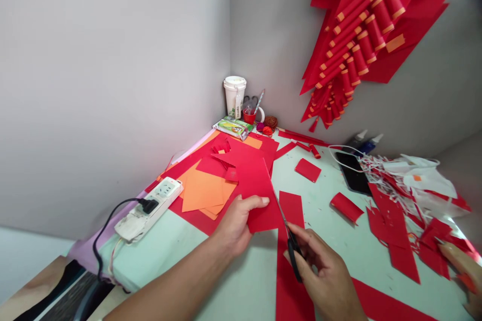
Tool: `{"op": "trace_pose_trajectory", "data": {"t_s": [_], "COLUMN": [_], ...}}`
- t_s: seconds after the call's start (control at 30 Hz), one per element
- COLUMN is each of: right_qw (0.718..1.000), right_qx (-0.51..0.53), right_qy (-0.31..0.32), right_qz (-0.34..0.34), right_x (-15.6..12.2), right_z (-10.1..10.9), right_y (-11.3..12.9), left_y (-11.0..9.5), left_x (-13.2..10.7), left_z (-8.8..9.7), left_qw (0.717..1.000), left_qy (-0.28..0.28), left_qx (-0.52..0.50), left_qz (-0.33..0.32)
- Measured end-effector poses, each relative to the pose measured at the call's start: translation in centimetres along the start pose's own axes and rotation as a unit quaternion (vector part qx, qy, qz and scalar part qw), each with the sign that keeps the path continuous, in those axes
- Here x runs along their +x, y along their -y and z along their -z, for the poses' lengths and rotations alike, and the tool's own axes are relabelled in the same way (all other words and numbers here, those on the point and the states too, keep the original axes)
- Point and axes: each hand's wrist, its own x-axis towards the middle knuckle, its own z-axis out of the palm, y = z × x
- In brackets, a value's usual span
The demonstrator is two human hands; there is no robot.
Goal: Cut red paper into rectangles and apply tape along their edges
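One red sheet [254, 178] occupied mid-frame, its lower left pinched by the left hand [238, 223]; the right hand [322, 271] gripped black scissors [293, 253] along the sheet's right edge; pale table [324, 223] showed farther right.

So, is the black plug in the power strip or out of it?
In: the black plug sits right against the face of the white power strip, with no gap showing.

I see a white power strip [161, 201] along the tabletop's [319, 205] left edge, a lidded cup [230, 95] at its far corner, and a black phone [352, 173] near its far edge.
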Motion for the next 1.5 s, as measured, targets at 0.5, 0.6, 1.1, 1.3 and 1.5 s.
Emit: {"op": "trace_pose_trajectory", "data": {"t_s": [0.5,0.6,1.1,1.3,1.5], "right_qw": [1.000,1.000,1.000,0.997,0.977], "right_qx": [0.009,0.022,0.024,0.051,0.143], "right_qy": [-0.002,-0.005,0.000,0.000,-0.059], "right_qz": [-0.013,-0.008,-0.019,-0.053,-0.150], "right_x": [0.1,0.1,0.0,-0.2,0.1], "right_z": [-0.1,-0.1,-0.1,-0.3,-0.2], "right_y": [0.2,0.3,-0.2,-0.4,0.7], "left_y": [-0.2,-0.2,0.3,0.4,0.3], "left_x": [-0.1,-0.1,-0.4,-0.3,-0.4], "left_z": [0.0,0.0,-0.1,0.0,-0.2], "left_qw": [1.000,1.000,0.999,1.000,0.999], "left_qy": [0.008,0.008,0.020,0.016,0.025], "left_qx": [0.001,0.006,0.026,0.024,0.019], "left_qz": [0.000,0.000,0.004,0.006,0.004]}}
